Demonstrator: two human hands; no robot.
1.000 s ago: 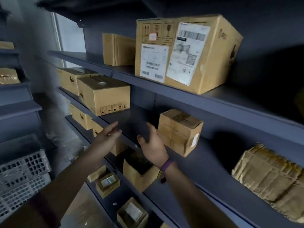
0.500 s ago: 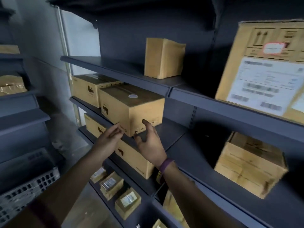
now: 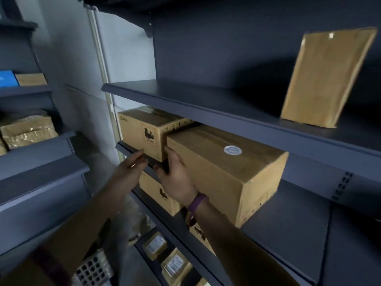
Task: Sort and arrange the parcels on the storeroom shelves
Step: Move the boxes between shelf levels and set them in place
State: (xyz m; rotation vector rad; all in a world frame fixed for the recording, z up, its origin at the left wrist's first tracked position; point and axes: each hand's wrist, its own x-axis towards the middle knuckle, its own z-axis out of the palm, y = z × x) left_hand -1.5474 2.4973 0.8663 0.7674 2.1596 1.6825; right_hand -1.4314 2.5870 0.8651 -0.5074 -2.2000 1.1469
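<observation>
Head view took in a dim storeroom with dark grey racks. On the far-left rack a blue item and a small brown parcel sat side by side on a high shelf, with a tape-wrapped parcel one shelf lower. A white perforated crate showed at the bottom edge. The left hand reached out with straight, relaxed fingers, holding nothing, its tips at the front lip of the middle shelf. Just beyond it a logo-printed box stood at that shelf's left end. The right hand, a purple wristband on its wrist, lay flat with fingers extended against the left end of the large box. That large box rested on the middle shelf, angled, touching the logo-printed box, a round white sticker on its top. Below, another printed box and small labelled parcels occupied lower shelves. On the upper shelf, to the right, a brown padded envelope stood upright, well apart from the boxes.
</observation>
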